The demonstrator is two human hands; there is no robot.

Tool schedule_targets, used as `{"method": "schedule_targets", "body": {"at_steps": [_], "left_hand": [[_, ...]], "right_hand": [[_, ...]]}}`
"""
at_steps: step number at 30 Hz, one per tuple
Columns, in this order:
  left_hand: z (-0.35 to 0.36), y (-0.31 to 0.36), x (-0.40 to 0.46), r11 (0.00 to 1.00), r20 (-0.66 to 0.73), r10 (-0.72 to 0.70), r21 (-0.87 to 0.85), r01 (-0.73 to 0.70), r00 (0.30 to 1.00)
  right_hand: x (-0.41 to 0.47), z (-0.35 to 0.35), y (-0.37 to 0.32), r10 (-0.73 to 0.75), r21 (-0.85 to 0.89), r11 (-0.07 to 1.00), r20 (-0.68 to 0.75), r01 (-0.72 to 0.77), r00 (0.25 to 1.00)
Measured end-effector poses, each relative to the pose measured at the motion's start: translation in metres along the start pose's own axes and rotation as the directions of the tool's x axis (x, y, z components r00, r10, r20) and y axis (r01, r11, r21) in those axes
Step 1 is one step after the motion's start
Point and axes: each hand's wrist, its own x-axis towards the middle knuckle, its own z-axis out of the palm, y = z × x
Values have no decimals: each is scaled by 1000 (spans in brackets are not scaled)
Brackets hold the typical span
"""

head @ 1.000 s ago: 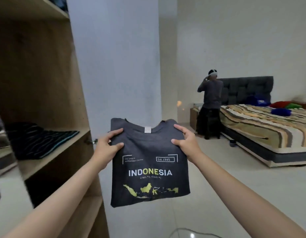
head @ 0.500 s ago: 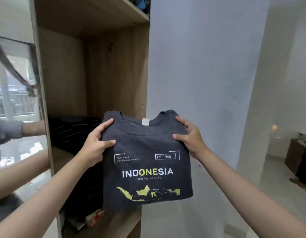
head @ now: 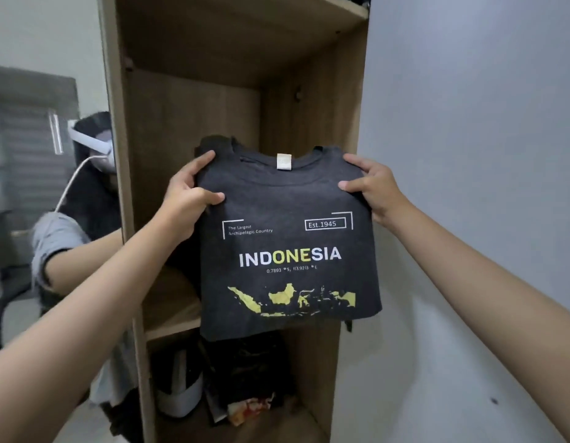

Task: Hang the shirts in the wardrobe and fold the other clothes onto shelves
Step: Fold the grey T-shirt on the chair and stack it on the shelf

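A folded dark grey T-shirt (head: pixel 286 203) with "INDONESIA" and a yellow map printed on it hangs upright in front of the open wooden wardrobe (head: pixel 194 100). My left hand (head: pixel 189 195) pinches its upper left shoulder and my right hand (head: pixel 371 187) pinches the upper right one. The shirt covers most of the middle shelf (head: pixel 168 311); dark folded clothing behind it shows only as a sliver above the collar.
The lower compartment holds a pile of dark clothes (head: pixel 245 372) and a white-and-black item (head: pixel 181 391). A mirror panel (head: pixel 50 187) left of the wardrobe reflects a person with a headset. A bare grey wall (head: pixel 469 155) stands on the right.
The view has swung left, away from the room with the bed, onto the wardrobe. The held T-shirt now hangs squarely before the middle shelf; both hands keep the same grip.
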Motion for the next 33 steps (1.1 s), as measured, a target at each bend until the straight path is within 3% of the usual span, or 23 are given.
{"method": "schedule_targets", "body": {"at_steps": [8,15,22,28,33], "left_hand": [[-9,-12,79,999,-230,20,45,-10,973],[-32,-94,107,936,-407,-163,225,272,899],[-54,-159,122,848,-413,-275,322,422,868],[-58,-192,114,769,-356,-313,450,455,880],[-47,-182,90,775,-397,-275,447,446,876]], "right_hand": [[120,41,21,-23,25,999,116,20,993],[177,82,125,151,-171,978,206,-116,967],[204,116,210,263,-319,931,241,-179,934],[184,121,252,319,-552,825,274,-123,907],[148,107,250,295,-543,834,294,-95,909]]}}
